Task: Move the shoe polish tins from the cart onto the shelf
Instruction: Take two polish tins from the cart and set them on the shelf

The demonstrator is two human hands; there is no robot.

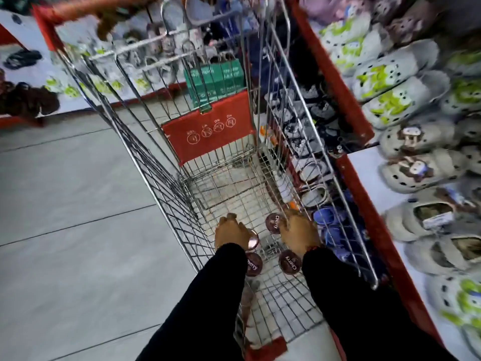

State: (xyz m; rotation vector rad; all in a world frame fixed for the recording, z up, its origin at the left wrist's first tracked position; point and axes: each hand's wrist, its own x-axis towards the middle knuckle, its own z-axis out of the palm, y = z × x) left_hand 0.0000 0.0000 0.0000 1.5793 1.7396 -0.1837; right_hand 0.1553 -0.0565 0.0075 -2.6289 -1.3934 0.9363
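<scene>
Several round dark-maroon shoe polish tins lie on the wire floor of the cart (145,142). My left hand (230,234) is down in the cart, closed around one tin (253,241) that is tipped on edge and shows a shiny pink face. A second tin (253,264) lies just below it, by my sleeve. My right hand (299,234) is palm down with fingers curled against the right edge of a third tin (272,223); whether it grips anything is hidden. Another tin (289,261) lies under my right wrist. The red-edged shelf (364,173) runs along the right.
The shelf is crowded with grey and white clogs (398,74) and slippers. Green paper bags (216,79) stand behind the cart's red flap (208,128). Another person's arm (86,9) rests at the cart's far end. Grey tiled floor (65,204) lies to the left.
</scene>
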